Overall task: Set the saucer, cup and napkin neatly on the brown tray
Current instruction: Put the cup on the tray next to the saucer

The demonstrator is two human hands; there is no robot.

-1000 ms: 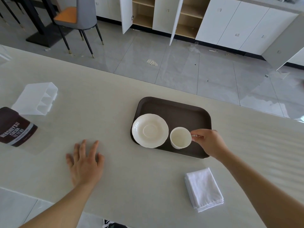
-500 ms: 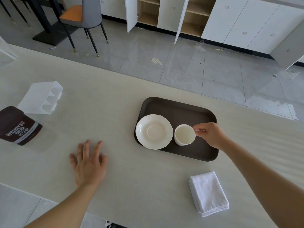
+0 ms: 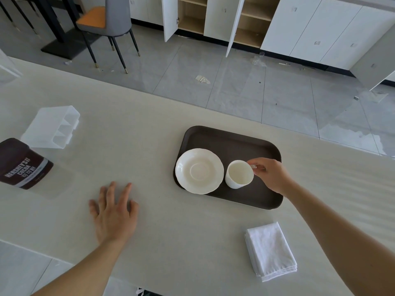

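A brown tray (image 3: 239, 144) lies on the pale table. On its left part rests a white scalloped saucer (image 3: 199, 170), overhanging the tray's near-left edge. Just right of the saucer stands a white cup (image 3: 238, 175), empty and upright on the tray. My right hand (image 3: 270, 175) pinches the cup at its right side, where the handle is hidden by my fingers. A folded white napkin (image 3: 270, 251) lies on the table in front of the tray, to the right. My left hand (image 3: 114, 212) rests flat on the table, fingers spread, well left of the tray.
A brown Hershey's cocoa pouch (image 3: 22, 164) and a clear plastic compartment box (image 3: 51, 127) lie at the far left. Beyond the table's far edge are a grey tiled floor, a chair (image 3: 111, 22) and white cabinets with open doors.
The view has shifted slightly. My right hand stays on the cup beside the saucer with barely any movement. My left hand stays flat on the table.
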